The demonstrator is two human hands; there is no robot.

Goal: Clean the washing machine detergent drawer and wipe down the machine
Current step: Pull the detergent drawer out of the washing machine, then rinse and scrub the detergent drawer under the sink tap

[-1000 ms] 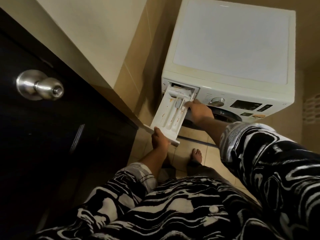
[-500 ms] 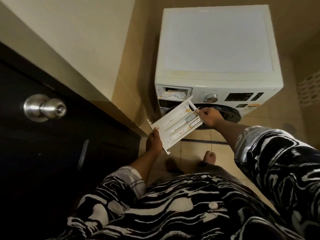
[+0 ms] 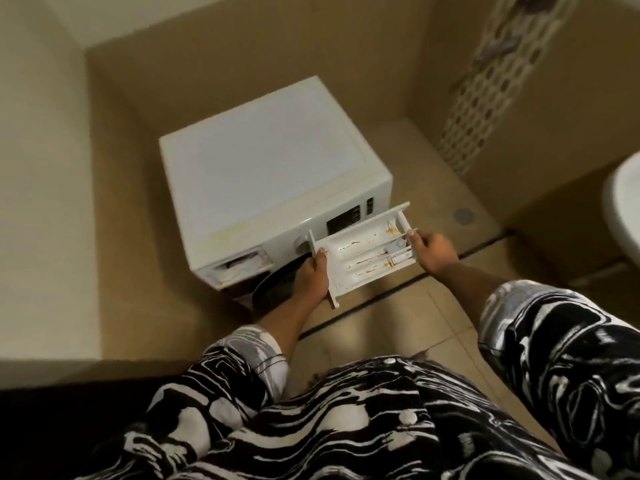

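The detergent drawer (image 3: 360, 252) is fully out of the washing machine (image 3: 270, 168). It is held in the air in front of the control panel (image 3: 346, 218), with the compartments facing up. Its long axis runs from lower left to upper right, and it spans the gap between the two hands.

Left hand (image 3: 311, 277): grips the front-panel end of the drawer. The fingers are curled beneath it and the thumb lies over the top edge.

Right hand (image 3: 434, 252): grips the opposite, rear end. The fingers are curled round the rear corner, and the palm is just beside the drawer wall.

The drawer body lies between the two grips and touches neither the machine nor the floor (image 3: 398, 323). Orange-brown residue marks the compartment bottoms and the dividers.

The drawer slot (image 3: 239, 268) at the upper left of the machine front stands open, with pale parts visible inside. The dark door (image 3: 273, 291) is below it, partly behind the left forearm.

A floor drain (image 3: 463, 215) lies to the right of the machine, and a white sink (image 3: 623, 216) is at the right edge of the view
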